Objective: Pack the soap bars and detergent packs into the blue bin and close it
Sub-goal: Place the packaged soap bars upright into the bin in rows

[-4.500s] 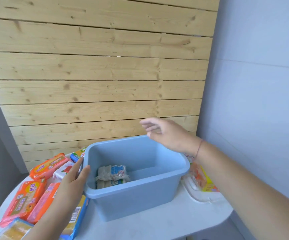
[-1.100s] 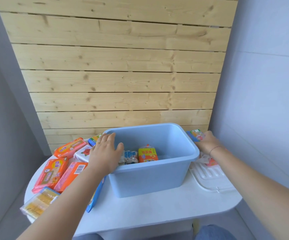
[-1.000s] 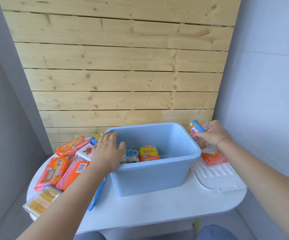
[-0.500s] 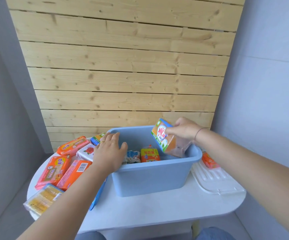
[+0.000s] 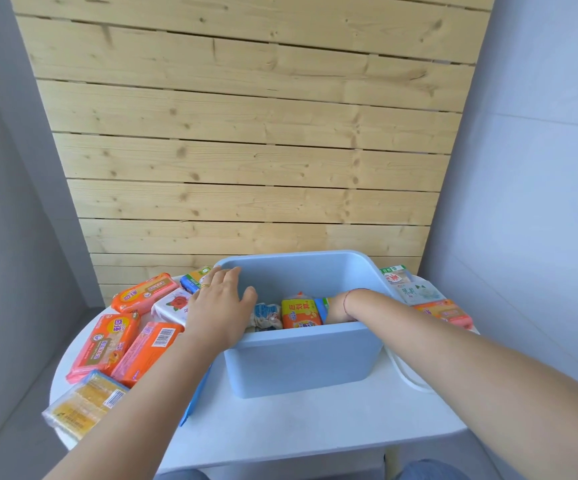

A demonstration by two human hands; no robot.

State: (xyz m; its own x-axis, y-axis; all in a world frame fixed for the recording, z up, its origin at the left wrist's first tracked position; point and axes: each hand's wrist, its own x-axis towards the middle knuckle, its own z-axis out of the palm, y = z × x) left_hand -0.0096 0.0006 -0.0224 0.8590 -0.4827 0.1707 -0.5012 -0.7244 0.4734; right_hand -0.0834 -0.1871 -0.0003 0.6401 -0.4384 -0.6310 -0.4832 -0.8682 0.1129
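The blue bin (image 5: 301, 358) stands open in the middle of the round white table (image 5: 315, 427). My left hand (image 5: 218, 306) grips its left rim, thumb inside. My right hand (image 5: 339, 306) is down inside the bin, fingers hidden by the front wall, holding an orange detergent pack whose blue edge (image 5: 322, 308) shows beside the wrist. An orange-yellow pack (image 5: 298, 313) and a white-blue pack (image 5: 266, 315) stand in the bin. Several orange soap packs (image 5: 107, 341) and a white rose soap (image 5: 173, 304) lie left of the bin.
Right of the bin lie a green-white pack (image 5: 394, 277), a pale pack (image 5: 419, 292) and an orange pack (image 5: 443, 313) on the white lid (image 5: 405, 375). A clear yellow pack (image 5: 83, 403) overhangs the table's left edge. Wooden slats stand behind, grey walls on both sides.
My right hand picked the orange pack from the right side, carried it over the rim and lowered it into the bin. My left hand stayed on the rim.
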